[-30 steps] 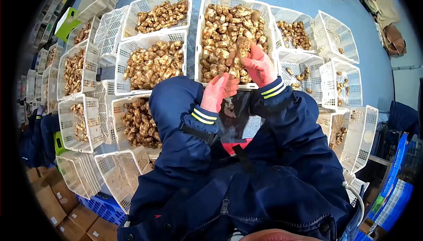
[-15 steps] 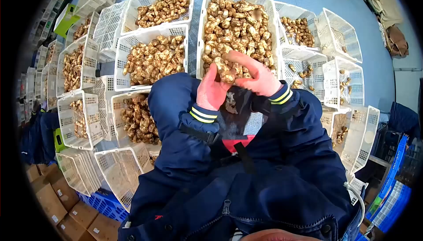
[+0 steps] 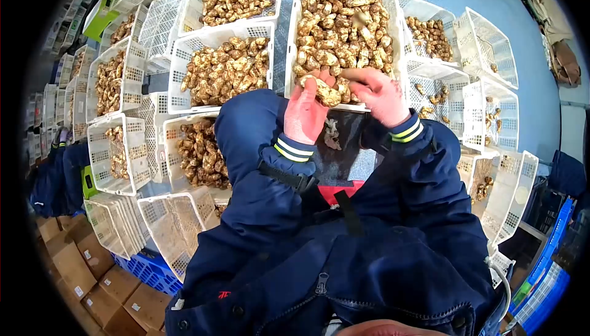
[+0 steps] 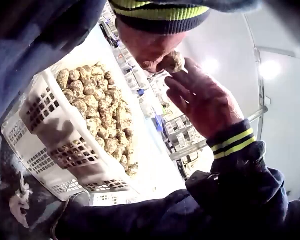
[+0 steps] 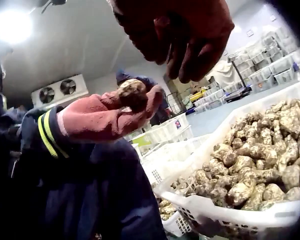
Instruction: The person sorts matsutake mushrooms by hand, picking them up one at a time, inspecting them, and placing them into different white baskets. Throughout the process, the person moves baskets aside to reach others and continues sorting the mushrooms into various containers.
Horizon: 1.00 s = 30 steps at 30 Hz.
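My left hand (image 3: 305, 114), in a pink glove, grips a pale, brown-patched mushroom (image 3: 327, 94) above the near edge of the large white crate (image 3: 293, 38). In the right wrist view the mushroom (image 5: 133, 94) sits between the thumb and fingers of that hand (image 5: 102, 120). My right hand (image 3: 382, 96), gloved too, is just right of the mushroom, fingers pointing left towards it. Its fingers (image 4: 182, 82) look loosely bent, with nothing seen between them. Many similar mushrooms (image 3: 344, 35) fill the crate below the hands.
Crates of mushrooms (image 3: 227, 71) stand to the left, and sparser ones (image 3: 436, 96) to the right. A dark sheet with a pale scrap (image 3: 332, 134) lies between my knees. Cardboard boxes (image 3: 117, 284) are at lower left, with another person (image 3: 55, 170) farther left.
The right hand came back from over the crate with a mushroom, which the left hand now holds. The right hand has moved slightly away from it to the right.
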{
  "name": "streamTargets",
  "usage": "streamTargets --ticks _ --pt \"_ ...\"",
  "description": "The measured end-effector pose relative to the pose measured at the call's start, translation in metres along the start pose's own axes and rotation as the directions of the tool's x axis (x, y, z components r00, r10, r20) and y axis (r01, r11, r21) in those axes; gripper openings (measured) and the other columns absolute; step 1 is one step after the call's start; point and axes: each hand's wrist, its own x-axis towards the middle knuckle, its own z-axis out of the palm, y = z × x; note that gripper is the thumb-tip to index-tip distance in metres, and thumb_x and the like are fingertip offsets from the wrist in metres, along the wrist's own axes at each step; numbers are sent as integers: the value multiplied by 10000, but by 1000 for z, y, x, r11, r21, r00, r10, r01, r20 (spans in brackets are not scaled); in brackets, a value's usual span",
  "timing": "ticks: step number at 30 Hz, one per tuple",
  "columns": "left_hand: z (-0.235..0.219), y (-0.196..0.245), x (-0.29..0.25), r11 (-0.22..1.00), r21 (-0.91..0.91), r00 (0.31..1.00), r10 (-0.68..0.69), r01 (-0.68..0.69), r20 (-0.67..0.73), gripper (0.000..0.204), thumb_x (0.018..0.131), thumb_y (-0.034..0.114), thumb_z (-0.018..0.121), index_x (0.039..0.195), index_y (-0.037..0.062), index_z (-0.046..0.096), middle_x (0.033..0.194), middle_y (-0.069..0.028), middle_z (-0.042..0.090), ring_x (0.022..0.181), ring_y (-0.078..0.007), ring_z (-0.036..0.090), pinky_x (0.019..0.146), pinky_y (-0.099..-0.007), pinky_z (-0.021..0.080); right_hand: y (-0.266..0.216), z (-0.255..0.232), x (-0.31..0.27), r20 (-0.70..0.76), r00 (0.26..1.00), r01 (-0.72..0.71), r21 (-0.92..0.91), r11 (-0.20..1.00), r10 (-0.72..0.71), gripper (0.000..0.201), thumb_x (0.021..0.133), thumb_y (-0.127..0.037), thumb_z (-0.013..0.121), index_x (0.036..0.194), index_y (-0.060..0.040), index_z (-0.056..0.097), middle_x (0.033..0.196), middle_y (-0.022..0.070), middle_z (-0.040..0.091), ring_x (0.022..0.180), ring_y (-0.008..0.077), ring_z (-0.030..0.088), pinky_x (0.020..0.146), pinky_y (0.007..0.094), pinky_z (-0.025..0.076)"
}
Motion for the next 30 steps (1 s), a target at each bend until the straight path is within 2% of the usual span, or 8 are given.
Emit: streamTargets --ticks 7,8,12,17,21,24,26,30 --pt "2 3 -6 911 40 895 -410 410 177 307 832 143 535 1096 9 453 997 -144 536 965 -271 514 853 -378 403 58 -75 34 -197 935 -164 496 853 294 330 843 -180 505 1119 2 507 989 87 596 879 125 558 775 238 432" --pt "2 12 1 981 4 970 -190 192 154 345 826 207 538 1067 -26 458 1007 -178 525 1028 -293 479 930 -402 357 70 -82 42 -206 917 -209 483 850 343 340 843 -192 507 1122 2 505 979 87 600 881 135 567 770 245 437" --pt "15 51 2 913 -385 984 80 -136 -156 402 847 299 484 1011 -69 497 1162 -245 453 1134 -293 411 1025 -407 259 118 -86 84 -154 939 -338 -255 906 307 364 823 -255 507 1135 -68 514 884 19 607 709 59 512 637 199 409" --pt "10 22 -1 957 -107 958 -277 269 -70 386 882 304 417 1110 -2 477 1160 -190 480 1131 -295 418 968 -403 321 156 -42 134 -227 922 -350 -833 428 313 509 771 -375 531 1212 -145 421 1093 142 548 989 265 537 851 346 425" --pt "9 20 -1 955 22 952 -291 295 -97 383 890 297 407 1138 7 441 1163 -169 470 1103 -283 439 938 -394 356 161 -23 142 -258 921 -354 -868 348 293 471 742 -290 592 1165 -134 453 1075 110 558 994 244 535 824 349 435" --pt "8 19 -3 953 66 950 -286 296 -128 379 888 292 416 1141 11 436 1142 -161 480 1075 -276 461 920 -383 370 162 -37 143 -267 878 -454 -727 515 397 489 762 -199 571 1224 -137 424 1071 114 560 941 238 559 789 322 450" --pt "7 18 -2 953 90 955 -282 290 -91 375 885 294 424 1133 13 442 1126 -153 490 1058 -267 472 906 -375 378 174 -56 136 -63 865 -501 -130 855 498 532 762 -200 594 1249 -109 401 1038 90 570 857 130 564 738 270 456" --pt "9 16 -3 945 139 952 -281 297 -119 369 887 307 423 1119 21 452 1111 -136 499 1044 -250 481 897 -366 381 103 -76 99 230 957 -290 784 549 178 518 798 -114 508 1280 -66 322 883 11 549 835 131 518 808 366 411"
